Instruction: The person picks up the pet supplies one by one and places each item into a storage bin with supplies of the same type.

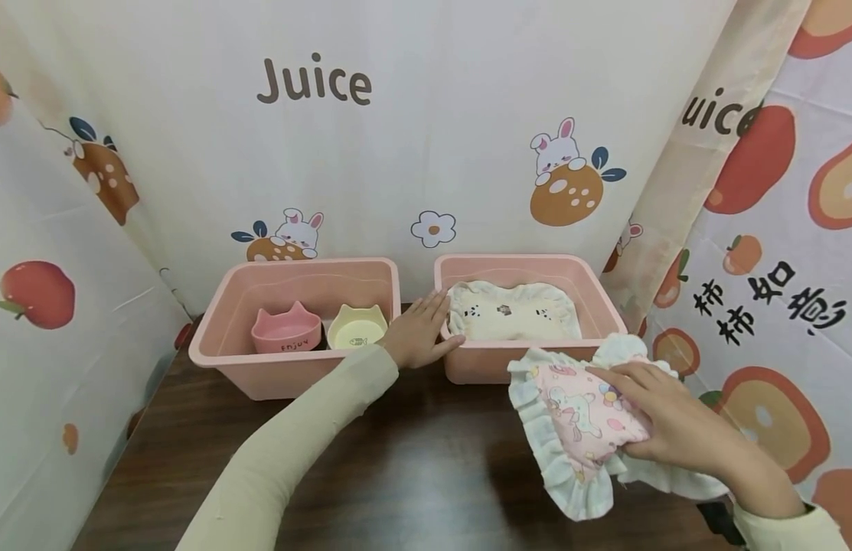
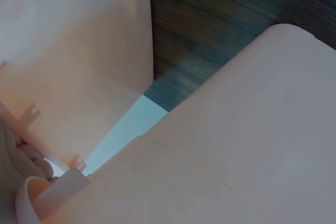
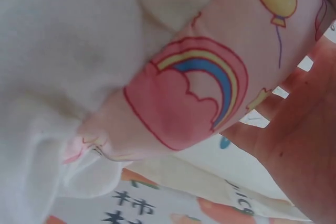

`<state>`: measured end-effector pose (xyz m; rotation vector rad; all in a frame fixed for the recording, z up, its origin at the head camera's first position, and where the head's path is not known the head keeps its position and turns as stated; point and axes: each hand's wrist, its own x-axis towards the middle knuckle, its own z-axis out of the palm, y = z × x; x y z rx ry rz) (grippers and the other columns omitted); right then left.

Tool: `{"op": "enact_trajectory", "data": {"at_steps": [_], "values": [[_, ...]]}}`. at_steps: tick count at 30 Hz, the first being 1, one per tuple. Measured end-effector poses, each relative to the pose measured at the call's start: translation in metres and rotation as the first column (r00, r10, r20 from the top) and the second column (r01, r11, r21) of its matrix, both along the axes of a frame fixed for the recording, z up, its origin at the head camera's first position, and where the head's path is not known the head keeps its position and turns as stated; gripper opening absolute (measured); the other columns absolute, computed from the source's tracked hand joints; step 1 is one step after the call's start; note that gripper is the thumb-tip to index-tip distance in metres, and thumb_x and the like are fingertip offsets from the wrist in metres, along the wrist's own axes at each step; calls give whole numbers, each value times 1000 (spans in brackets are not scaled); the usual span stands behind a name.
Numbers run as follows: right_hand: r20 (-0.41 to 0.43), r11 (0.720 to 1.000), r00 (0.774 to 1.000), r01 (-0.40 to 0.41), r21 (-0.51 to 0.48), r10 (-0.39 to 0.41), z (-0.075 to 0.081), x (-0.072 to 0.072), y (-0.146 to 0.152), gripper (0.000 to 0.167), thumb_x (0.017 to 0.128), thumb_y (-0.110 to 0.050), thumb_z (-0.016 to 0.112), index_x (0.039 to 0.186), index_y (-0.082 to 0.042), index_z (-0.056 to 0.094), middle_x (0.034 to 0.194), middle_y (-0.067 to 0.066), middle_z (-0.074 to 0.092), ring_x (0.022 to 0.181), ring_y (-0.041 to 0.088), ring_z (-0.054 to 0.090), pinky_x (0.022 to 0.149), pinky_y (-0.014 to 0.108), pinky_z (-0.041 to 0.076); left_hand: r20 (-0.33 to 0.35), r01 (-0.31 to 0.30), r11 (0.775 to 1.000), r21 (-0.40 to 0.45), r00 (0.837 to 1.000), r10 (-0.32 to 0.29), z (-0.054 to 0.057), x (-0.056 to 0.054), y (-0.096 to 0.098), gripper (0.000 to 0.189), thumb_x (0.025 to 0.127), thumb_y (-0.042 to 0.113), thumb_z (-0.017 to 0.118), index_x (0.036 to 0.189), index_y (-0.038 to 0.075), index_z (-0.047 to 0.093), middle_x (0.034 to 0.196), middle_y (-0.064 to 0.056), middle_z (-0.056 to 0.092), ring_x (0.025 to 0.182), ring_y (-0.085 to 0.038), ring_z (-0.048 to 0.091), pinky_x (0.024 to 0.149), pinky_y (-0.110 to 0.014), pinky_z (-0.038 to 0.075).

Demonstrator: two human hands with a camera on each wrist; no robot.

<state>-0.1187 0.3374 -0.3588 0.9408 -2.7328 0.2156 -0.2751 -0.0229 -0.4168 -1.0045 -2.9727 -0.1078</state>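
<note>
My right hand (image 1: 680,421) grips a small pink pillow (image 1: 570,417) with white ruffled edges, held above the table in front of the right-hand bin. Rainbow and balloon prints show on the pillow's pink cloth (image 3: 194,93) in the right wrist view. My left hand (image 1: 419,333), fingers extended, rests at the left rim of the right pink bin (image 1: 522,356). Inside that bin lies a cream ruffled pillow (image 1: 515,321) with small printed figures. The left wrist view shows only part of the left hand's fingers (image 2: 31,161) near a bin's rim.
A left pink bin (image 1: 212,348) holds a pink cat-eared bowl (image 1: 286,329) and a pale yellow one (image 1: 357,329). Both bins stand on a dark wooden table (image 1: 412,474) with a narrow gap between them. Printed curtains (image 1: 398,153) enclose the back and sides.
</note>
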Motion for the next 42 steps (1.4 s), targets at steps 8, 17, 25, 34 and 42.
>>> {"op": "enact_trajectory", "data": {"at_steps": [8,17,25,34,42], "values": [[-31,998,998,-54,-27,53,35,-33,-1,101,49,-19,92,140,-16,49,121,2,55,105,17,47,81,35,36,-11,3,1000,12,1000,-3,-1,1,-1,84,97,64,25,153,3,11,161,-12,7,148,-25,9,119,-38,13],[-16,993,997,-74,-91,73,57,-86,-15,97,55,-18,89,141,-15,46,119,15,55,105,32,48,83,50,37,-2,4,1000,20,1000,-4,1,2,-2,83,97,63,26,153,3,11,161,-11,6,148,-25,9,119,-38,13],[76,996,997,20,-84,-14,58,-137,-29,91,63,-22,87,143,-15,44,125,19,53,113,35,45,92,56,36,-3,9,1000,21,1000,-9,0,0,-2,83,97,63,25,153,4,11,161,-11,5,148,-26,8,119,-38,12],[153,993,986,73,-88,-59,46,-175,-43,90,68,-29,85,145,-15,41,130,20,50,119,38,41,97,56,34,-9,11,1000,5,1000,-11,0,1,-3,84,97,64,23,153,4,10,161,-10,4,148,-26,9,119,-38,12],[216,990,967,139,13,-139,22,-196,-50,92,71,-38,82,148,-15,37,132,21,48,121,40,39,101,60,30,-13,15,999,29,1000,-14,1,1,-3,83,97,63,27,153,4,13,161,-11,6,147,-26,10,118,-39,14]]}}
